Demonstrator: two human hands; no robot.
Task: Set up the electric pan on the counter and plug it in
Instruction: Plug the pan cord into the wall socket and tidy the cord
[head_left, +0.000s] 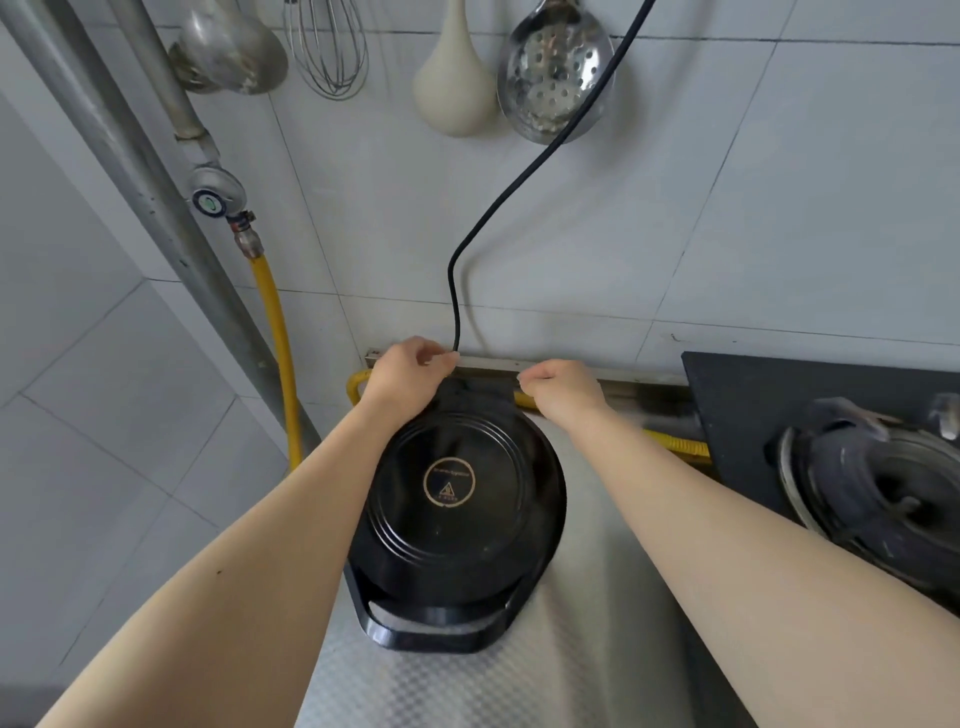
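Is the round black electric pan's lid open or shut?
Shut. The round black electric pan lies flat on the counter, its ribbed lid down over the base with no gap showing, and the front handle level.

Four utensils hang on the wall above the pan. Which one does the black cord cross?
The perforated steel skimmer, rightmost of the four. The black cord runs across its right edge, then down to the left hand. The ladle, whisk and cream utensil hang clear of it.
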